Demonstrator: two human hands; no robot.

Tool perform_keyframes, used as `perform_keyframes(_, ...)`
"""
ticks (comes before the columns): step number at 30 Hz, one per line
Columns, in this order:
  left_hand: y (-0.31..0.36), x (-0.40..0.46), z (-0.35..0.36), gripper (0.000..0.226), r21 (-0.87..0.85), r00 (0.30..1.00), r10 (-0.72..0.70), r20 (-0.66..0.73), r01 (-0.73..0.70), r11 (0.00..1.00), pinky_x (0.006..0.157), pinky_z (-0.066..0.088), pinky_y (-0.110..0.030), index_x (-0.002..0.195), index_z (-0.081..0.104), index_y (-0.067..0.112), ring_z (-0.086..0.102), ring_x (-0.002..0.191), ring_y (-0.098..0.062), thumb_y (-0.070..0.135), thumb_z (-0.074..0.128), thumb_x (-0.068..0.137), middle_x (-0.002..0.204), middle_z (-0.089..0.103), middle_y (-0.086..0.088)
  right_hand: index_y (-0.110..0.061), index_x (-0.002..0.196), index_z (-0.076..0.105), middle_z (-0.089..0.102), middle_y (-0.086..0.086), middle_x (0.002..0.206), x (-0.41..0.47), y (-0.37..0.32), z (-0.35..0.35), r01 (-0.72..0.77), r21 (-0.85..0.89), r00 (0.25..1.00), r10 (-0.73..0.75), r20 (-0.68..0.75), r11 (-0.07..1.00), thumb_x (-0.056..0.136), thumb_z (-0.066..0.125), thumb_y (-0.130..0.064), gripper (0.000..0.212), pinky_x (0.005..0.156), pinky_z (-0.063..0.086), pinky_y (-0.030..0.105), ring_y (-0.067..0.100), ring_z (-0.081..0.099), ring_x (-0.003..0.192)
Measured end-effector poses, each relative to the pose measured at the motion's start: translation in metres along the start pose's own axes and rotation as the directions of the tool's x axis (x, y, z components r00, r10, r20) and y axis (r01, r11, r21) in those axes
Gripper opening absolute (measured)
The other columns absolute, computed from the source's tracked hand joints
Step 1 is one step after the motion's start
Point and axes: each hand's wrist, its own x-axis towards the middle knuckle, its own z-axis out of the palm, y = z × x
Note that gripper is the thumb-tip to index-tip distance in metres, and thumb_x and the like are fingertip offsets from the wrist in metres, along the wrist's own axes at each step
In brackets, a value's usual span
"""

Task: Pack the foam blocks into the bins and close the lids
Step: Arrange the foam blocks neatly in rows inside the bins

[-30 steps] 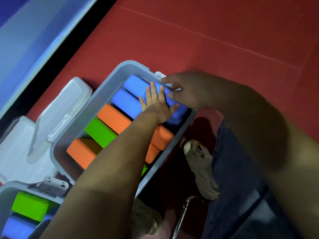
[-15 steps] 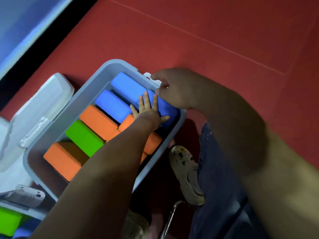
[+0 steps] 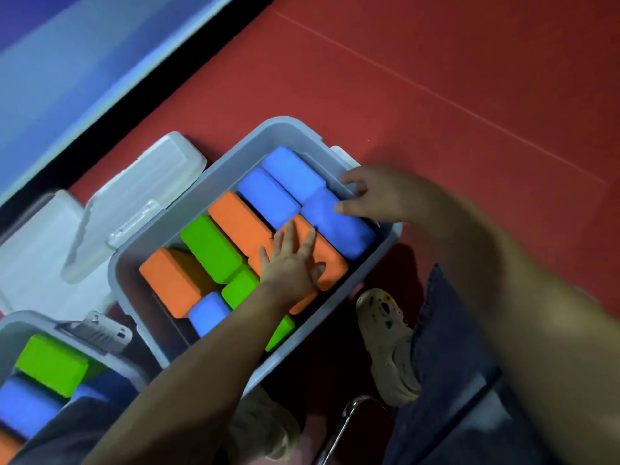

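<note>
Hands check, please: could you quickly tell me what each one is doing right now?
Left hand: open, fingers spread flat, pressing on the orange block.
Right hand: open, fingertips touching the blue block by the bin wall, gripping nothing.

The left forearm lies across the near half of the grey bin, hiding most of a green block and the near ends of the blocks under it. The right hand is motion-blurred, so its fingers' hold at the bin's rim cannot be told. Left of the bin, a second bin is cut by the picture's edge, its blocks only partly seen. Below the bin, a metal leg runs out of frame.
</note>
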Motion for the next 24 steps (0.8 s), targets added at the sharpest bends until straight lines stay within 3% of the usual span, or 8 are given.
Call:
perform_keyframes(4,-0.005,-0.011,0.02,0.06,0.029,0.991,0.02,0.136,-0.024,0.999,0.112,0.009,-0.061,0.149,0.017,0.041,0.004,0.148,-0.029,0.052,0.041,0.095,0.16,-0.018,0.0,-0.016,0.139,0.043,0.052,0.006,0.136,0.005,-0.002,0.013,-0.005,-0.023,1.0,0.006,0.027,1.0,0.087,0.063,-0.038,0.06,0.099,0.037,0.028,0.021,0.05,0.122)
perform_keyframes(8,0.009,0.003,0.014,0.058,0.056,0.984,-0.017,0.175,0.007,0.998,0.113,0.003,-0.061,0.149,0.012,0.045,-0.008,0.146,-0.036,0.05,0.038,0.097,0.158,-0.022,0.005,-0.018,0.138,0.045,0.049,0.006,0.14,0.01,0.004,0.021,-0.026,-0.044,0.999,0.027,0.032,0.999,0.084,0.065,-0.041,0.061,0.101,0.035,0.027,0.021,0.049,0.125)
perform_keyframes(13,0.019,0.016,-0.002,0.062,0.082,0.962,-0.059,0.268,0.038,0.996,0.111,0.006,-0.062,0.149,0.006,0.047,-0.009,0.145,-0.04,0.043,0.04,0.097,0.157,-0.026,0.006,-0.017,0.141,0.042,0.046,0.009,0.143,0.015,0.008,0.025,-0.068,-0.088,0.994,0.074,0.076,0.994,0.087,0.063,-0.039,0.061,0.106,0.035,0.03,0.024,0.046,0.128)
perform_keyframes(16,0.01,0.021,-0.009,0.061,-0.09,0.961,0.083,0.262,-0.062,0.994,0.112,0.018,-0.043,0.15,0.027,0.024,0.004,0.148,-0.031,0.04,0.045,0.094,0.161,0.004,-0.007,-0.019,0.142,0.039,0.045,0.008,0.144,0.021,0.008,0.031,-0.057,-0.141,0.989,0.076,0.13,0.988,0.089,0.06,-0.039,0.061,0.104,0.035,0.029,0.023,0.045,0.129)
perform_keyframes(18,-0.012,0.014,0.0,0.064,-0.193,0.98,0.126,0.155,-0.095,0.977,0.117,0.013,-0.049,0.146,0.036,0.027,0.002,0.149,-0.025,0.054,0.036,0.088,0.161,0.009,-0.003,-0.019,0.142,0.04,0.044,0.008,0.144,0.027,0.005,0.035,-0.049,-0.161,0.986,0.073,0.149,0.986,0.089,0.06,-0.039,0.061,0.104,0.035,0.029,0.023,0.045,0.129)
perform_keyframes(21,-0.053,-0.01,0.022,0.053,-0.275,0.98,-0.171,-0.105,0.137,0.952,0.115,0.009,-0.057,0.146,0.034,0.034,0.002,0.148,-0.024,0.045,0.042,0.094,0.161,0.007,0.004,-0.021,0.141,0.043,0.046,0.006,0.144,0.035,0.0,0.043,-0.024,-0.167,0.989,0.048,0.139,0.986,0.088,0.061,-0.04,0.059,0.104,0.035,0.027,0.021,0.046,0.128)
perform_keyframes(24,-0.091,-0.044,0.041,0.056,-0.307,0.899,-0.415,-0.136,0.36,0.881,0.113,0.008,-0.06,0.148,0.024,0.04,-0.005,0.148,-0.027,0.043,0.044,0.096,0.161,-0.001,0.004,-0.021,0.143,0.038,0.04,0.005,0.148,0.037,-0.014,0.062,0.063,-0.217,0.986,-0.027,0.163,0.974,0.091,0.057,-0.037,0.058,0.105,0.031,0.027,0.021,0.04,0.133)
